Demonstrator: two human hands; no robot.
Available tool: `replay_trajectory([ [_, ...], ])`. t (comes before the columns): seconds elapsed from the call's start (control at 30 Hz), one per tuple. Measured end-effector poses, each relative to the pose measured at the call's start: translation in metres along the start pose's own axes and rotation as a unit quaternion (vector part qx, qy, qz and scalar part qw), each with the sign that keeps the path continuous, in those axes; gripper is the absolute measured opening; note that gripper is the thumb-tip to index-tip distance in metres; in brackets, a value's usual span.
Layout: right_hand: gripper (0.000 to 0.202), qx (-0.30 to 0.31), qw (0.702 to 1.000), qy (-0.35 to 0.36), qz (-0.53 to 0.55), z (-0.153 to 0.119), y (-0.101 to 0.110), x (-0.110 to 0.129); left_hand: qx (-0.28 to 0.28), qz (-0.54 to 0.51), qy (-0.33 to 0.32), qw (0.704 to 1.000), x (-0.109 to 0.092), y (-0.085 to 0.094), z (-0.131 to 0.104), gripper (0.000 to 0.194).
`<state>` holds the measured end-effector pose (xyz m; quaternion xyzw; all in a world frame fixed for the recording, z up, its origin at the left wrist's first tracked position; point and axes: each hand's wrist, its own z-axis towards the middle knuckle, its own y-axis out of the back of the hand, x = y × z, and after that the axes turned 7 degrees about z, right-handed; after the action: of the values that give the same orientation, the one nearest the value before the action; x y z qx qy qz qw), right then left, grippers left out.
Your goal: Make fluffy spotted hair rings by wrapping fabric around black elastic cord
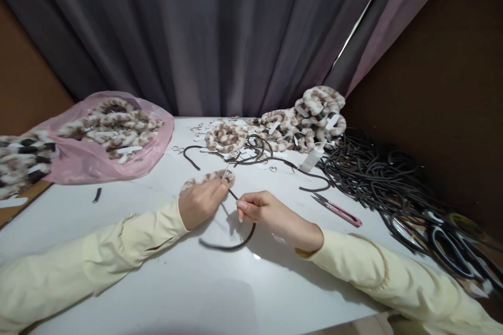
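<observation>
Left hand [202, 202] grips furry ring [193, 183], right of pink bag [76, 168]; right hand [272, 215] pinches black cord [228, 248], farther right of bag; white tabletop [157, 288] gives room nearside of bag to front edge.

My single view looks out from my head, forward and down over my own sleeves [129, 243] — the worktop [176, 293] spreads close below. My left hand [202, 201] and right hand [273, 215] sit near mid-view, with the dark curtain [236, 36] facing me beyond the far edge.
</observation>
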<state>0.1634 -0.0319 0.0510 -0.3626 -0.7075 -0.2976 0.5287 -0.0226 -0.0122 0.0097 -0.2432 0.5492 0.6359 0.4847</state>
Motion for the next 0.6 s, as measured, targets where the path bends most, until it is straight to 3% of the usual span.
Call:
replay_trajectory([
  [0.1,0.030,0.013,0.994,-0.002,-0.110,-0.003,0.006,0.010,-0.002,0.132,-0.070,0.989,-0.002,-0.004,-0.002,0.007],
  [0.23,0.029,0.015,0.978,0.003,-0.207,-0.005,0.013,0.017,-0.046,0.157,-0.105,0.981,-0.001,-0.013,-0.008,0.013],
  [0.4,0.029,0.034,0.959,0.060,-0.275,-0.006,0.020,0.017,0.034,0.216,-0.133,0.967,-0.004,-0.013,-0.013,0.022],
  [0.6,0.037,0.016,0.966,0.129,-0.225,0.002,0.030,0.020,0.070,0.099,-0.148,0.982,-0.028,-0.006,-0.021,0.015],
])
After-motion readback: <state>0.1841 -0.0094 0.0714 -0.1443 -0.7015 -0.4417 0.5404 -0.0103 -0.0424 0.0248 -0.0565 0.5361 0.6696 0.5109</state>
